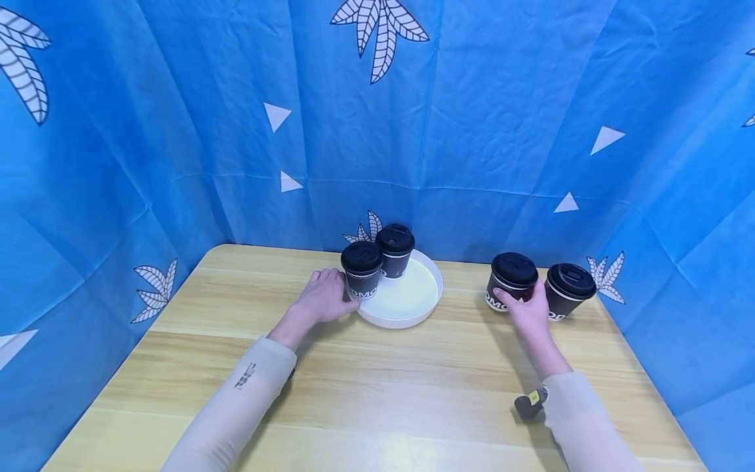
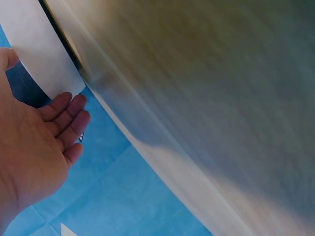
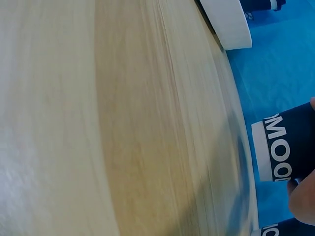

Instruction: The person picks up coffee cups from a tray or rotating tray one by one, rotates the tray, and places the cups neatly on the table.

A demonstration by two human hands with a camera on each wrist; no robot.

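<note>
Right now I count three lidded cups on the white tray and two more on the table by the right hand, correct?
Not quite: the head view shows two lidded cups on the white tray, not three. Two more do stand on the table by the right hand.

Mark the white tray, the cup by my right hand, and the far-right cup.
white tray [image 1: 407,303], head view, bare floor near the front rim.
cup by the right hand [image 1: 514,270], head view, black lid.
far-right cup [image 1: 571,280], head view, black lid.

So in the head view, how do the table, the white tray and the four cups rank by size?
Largest to smallest:
1. Table
2. Tray
3. Cups: tray front, tray back, held cup, far right. All four look alike, so no ranking.
</note>
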